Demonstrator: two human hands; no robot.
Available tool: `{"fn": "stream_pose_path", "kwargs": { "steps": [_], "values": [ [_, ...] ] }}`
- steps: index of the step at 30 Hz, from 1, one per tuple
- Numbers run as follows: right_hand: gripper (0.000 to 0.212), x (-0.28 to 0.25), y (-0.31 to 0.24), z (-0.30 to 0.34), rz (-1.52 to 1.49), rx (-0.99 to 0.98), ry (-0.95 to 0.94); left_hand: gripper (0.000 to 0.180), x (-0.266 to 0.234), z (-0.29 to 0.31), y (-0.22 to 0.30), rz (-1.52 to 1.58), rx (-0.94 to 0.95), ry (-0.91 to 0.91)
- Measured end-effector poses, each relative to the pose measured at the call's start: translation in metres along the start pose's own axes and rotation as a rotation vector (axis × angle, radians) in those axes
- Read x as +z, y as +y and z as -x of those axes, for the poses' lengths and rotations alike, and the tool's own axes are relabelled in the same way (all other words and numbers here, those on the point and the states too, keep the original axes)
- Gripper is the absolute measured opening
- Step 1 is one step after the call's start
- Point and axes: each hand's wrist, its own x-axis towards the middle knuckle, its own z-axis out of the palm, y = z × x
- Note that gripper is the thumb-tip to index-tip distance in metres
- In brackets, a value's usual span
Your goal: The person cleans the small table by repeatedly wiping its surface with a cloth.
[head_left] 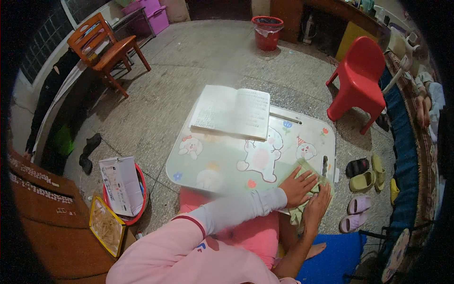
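A pale green cloth (306, 165) lies bunched on the near right corner of a small lap table (222, 161) printed with cartoon animals and flowers. My left hand (299, 186) rests flat on the cloth, its fingers stretched out. Beside it my right hand (317, 208) has its fingers together on the cloth, gripping it at the table's edge. Part of the cloth hangs down between my hands. An open notebook (231, 112) with handwritten pages lies on the table's far side.
A red plastic chair (359, 75) stands at the right, a wooden chair (106, 49) at the far left. A red bin (267, 35) is at the back. Slippers (362, 182) lie right of the table; a red basin (142, 189) holding a white box (122, 184) sits at the left.
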Motion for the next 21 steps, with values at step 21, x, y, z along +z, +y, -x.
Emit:
{"fn": "stream_pose_path", "kwargs": {
  "steps": [21],
  "values": [
    [0.041, 0.061, -0.11, -0.017, -0.078, -0.257, -0.011, 0.054, -0.049, 0.079, -0.083, -0.048, -0.293, 0.068]
  ]
}}
